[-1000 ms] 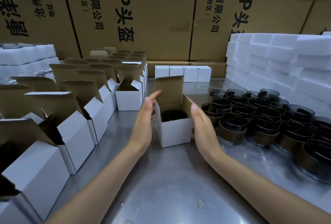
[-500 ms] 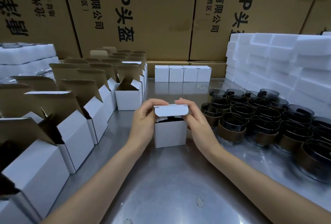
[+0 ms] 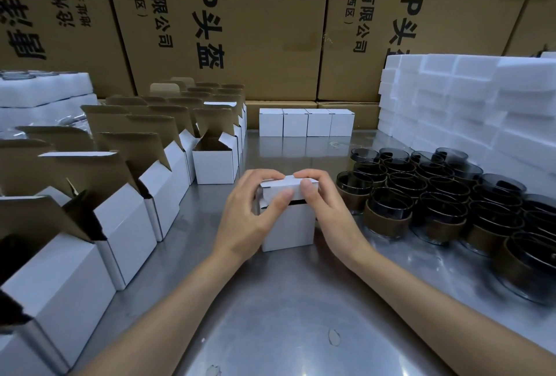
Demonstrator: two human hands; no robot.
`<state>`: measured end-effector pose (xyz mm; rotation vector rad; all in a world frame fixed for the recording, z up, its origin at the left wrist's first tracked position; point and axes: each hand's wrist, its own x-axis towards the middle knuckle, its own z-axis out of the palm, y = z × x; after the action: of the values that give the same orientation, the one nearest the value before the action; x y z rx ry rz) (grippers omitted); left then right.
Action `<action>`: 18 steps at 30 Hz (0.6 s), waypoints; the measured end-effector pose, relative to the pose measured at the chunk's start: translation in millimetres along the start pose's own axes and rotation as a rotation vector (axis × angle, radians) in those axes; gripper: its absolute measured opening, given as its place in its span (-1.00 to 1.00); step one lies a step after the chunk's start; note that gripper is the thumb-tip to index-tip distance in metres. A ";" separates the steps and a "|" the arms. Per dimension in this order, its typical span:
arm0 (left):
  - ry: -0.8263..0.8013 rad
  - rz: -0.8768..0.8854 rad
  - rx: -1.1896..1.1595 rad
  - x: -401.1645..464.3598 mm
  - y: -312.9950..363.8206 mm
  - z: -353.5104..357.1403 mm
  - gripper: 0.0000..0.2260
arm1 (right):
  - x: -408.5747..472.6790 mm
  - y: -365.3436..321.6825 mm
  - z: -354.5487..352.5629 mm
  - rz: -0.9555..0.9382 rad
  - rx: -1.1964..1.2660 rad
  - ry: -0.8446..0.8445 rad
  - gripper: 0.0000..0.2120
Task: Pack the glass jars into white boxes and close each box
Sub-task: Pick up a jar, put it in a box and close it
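Behind the bench, along its far edge, you have tall brown printed cardboard cartons (image 3: 240, 23) standing as a wall. Your shiny steel bench (image 3: 270, 315) carries everything else. Along its right edge rises a stack of white foam blocks (image 3: 469, 99), and in front of that stack sits a cluster of dark smoked glass jars with brown bands (image 3: 436, 195), packed touching one another. Down the left edge run rows of open white boxes with brown inner flaps (image 3: 126, 195), lids standing up. At the far edge, four closed white boxes (image 3: 307, 122) stand side by side.

Near the bench's middle, between the open boxes and the jars, stands the small white cardboard box (image 3: 287, 225) you are closing. Both forearms reach in from the near edge and meet on it. Your left hand (image 3: 246, 213) curls over the lid's left side, fingers on top, thumb pressing the front flap. Your right hand (image 3: 325, 210) mirrors it on the right, fingers arched over the top, thumb on the flap. A dark slit shows under the lid's front edge.
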<state>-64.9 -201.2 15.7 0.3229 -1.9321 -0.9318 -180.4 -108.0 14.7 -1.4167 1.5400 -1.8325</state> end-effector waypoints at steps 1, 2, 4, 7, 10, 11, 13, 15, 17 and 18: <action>0.009 -0.004 -0.006 0.3 0.2 0.0 -0.77 | 0.0 0.1 0.1 -0.004 -0.002 0.000 -0.76; 0.011 -0.008 -0.014 0.4 -0.1 -0.1 -0.79 | 0.0 0.6 0.4 -0.005 -0.005 0.003 -0.76; 0.005 -0.009 -0.033 0.2 -0.4 -0.3 -0.79 | 0.1 1.0 0.5 -0.005 -0.008 0.003 -0.76; -0.019 -0.008 -0.054 -0.5 -0.3 -1.7 -0.66 | 0.1 1.2 0.2 0.008 0.001 -0.013 -0.78; -0.030 -0.025 -0.071 -0.4 -0.3 -2.7 -0.60 | -0.8 1.5 0.5 0.035 -0.001 -0.035 -0.79; -0.027 -0.038 -0.084 0.0 -0.2 -2.7 -0.59 | -0.9 1.4 0.6 0.043 -0.004 -0.039 -0.79; -0.018 -0.067 -0.094 1.1 0.3 -1.9 -0.65 | -1.5 -0.4 1.6 0.064 -0.002 -0.044 -0.79; -0.018 -0.091 -0.077 1.9 -0.6 -1.1 -0.73 | -1.9 -2.0 2.1 0.075 0.006 -0.048 -0.77; -0.047 -0.125 -0.093 1.8 -1.0 -0.8 -0.68 | -2.1 -3.5 2.0 0.085 -0.006 -0.056 -0.75; -0.073 -0.135 -0.106 1.5 -0.9 -0.9 -0.65 | -2.0 -4.3 2.4 0.093 -0.017 -0.067 -0.74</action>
<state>-65.1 -203.1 16.2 0.3651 -1.9366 -1.1445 -176.1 -106.2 17.3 -1.3760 1.5645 -1.7047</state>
